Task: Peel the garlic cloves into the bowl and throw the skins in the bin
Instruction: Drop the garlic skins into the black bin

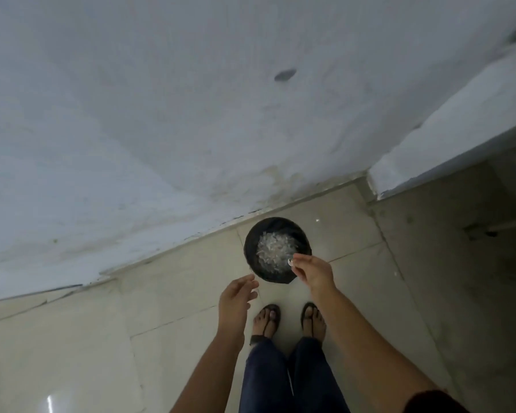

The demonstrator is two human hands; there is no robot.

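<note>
A round black bin (252,242) stands on the tiled floor against the wall, seen from above. A heap of pale garlic skins (276,251) lies inside it. My right hand (312,271) hovers over the bin's near rim and pinches a small piece of skin (290,262) between thumb and fingertips. To the left of the bin and a little nearer, my left hand (236,299) hangs with relaxed fingers and holds nothing. No bowl or garlic cloves are in view.
A white wall (161,129) rises right behind the bin. A white ledge (459,129) juts out at the right, with a dark recess below it. My feet (289,320) in sandals stand on the beige floor tiles just before the bin.
</note>
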